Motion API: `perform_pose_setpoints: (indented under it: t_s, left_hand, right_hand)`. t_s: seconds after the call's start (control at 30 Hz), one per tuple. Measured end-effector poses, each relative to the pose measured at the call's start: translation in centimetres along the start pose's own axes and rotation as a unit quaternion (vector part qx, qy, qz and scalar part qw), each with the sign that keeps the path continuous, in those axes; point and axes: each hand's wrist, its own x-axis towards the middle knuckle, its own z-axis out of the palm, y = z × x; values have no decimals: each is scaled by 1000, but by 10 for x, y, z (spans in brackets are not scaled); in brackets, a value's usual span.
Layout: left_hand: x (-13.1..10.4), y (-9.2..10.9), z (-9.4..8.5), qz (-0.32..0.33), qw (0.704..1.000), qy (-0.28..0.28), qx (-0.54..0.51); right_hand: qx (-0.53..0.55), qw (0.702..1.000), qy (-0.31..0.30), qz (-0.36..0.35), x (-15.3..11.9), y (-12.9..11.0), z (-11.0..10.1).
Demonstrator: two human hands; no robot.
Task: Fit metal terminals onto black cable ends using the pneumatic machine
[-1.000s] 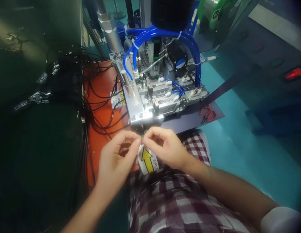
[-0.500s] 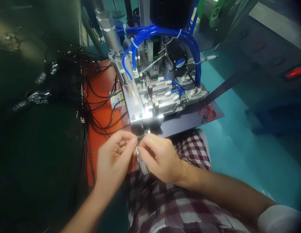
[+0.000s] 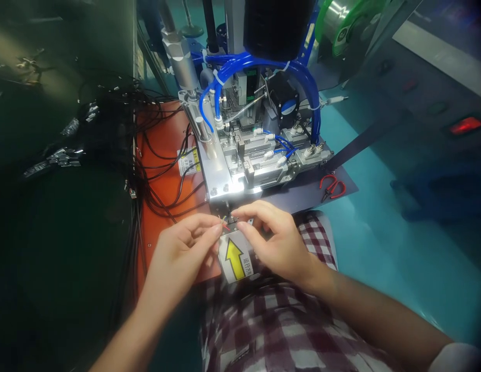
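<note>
- At the near edge of the metal machine (image 3: 223, 173), the person's left hand (image 3: 184, 245) pinched thin wires (image 3: 225, 224), one of them red, between thumb and forefinger.
- Just beside those wires, the right hand (image 3: 279, 237) held its thumb and forefinger apart; the two hands did not touch.
- Below the fingertips, between the hands, a white label (image 3: 246, 253) showed a yellow arrow pointing toward the machine.
- To the left, black cables (image 3: 147, 192) lay across an orange surface (image 3: 168, 194).
- Right of the machine, red-handled pliers (image 3: 334, 187) rested on a grey plate (image 3: 298, 201).
</note>
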Motion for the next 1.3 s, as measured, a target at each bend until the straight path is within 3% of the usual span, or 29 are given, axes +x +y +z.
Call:
perform_pose_setpoints:
  t_s: [0.2,0.4,0.5,0.6,0.7,0.8,0.93,1.13,1.3]
  left_hand:
    - [1,1,-2,11,1000,-3,0]
    - [0,1,1,-6,1000,-8,-11]
    - [0,1,1,-2,1000,-4,-17]
    - [0,1,2,-6,1000,-7,-9]
    - [0,2,3,-13,1000,-15,9]
    - [1,3,3,3,999,-27,24]
    - [4,3,0,34,998,-46,25]
    - [6,0,-4,5,997,-77,19]
    - [6,-2,-4,-11,997,-80,21]
  right_hand:
    - [-7,997,13,-75,0,3,7]
    - [-32,995,19,-98,-1,4,9]
    - [-26,996,31,-82,-1,3,10]
    - [14,999,33,-18,1,2,10]
    - [84,994,-26,65,7,2,6]
    - [119,983,-102,95,12,3,0]
    - [89,987,-129,41,17,5,-5]
    - [59,981,-181,-47,23,9,-10]
    - [69,978,-190,-48,25,9,-9]
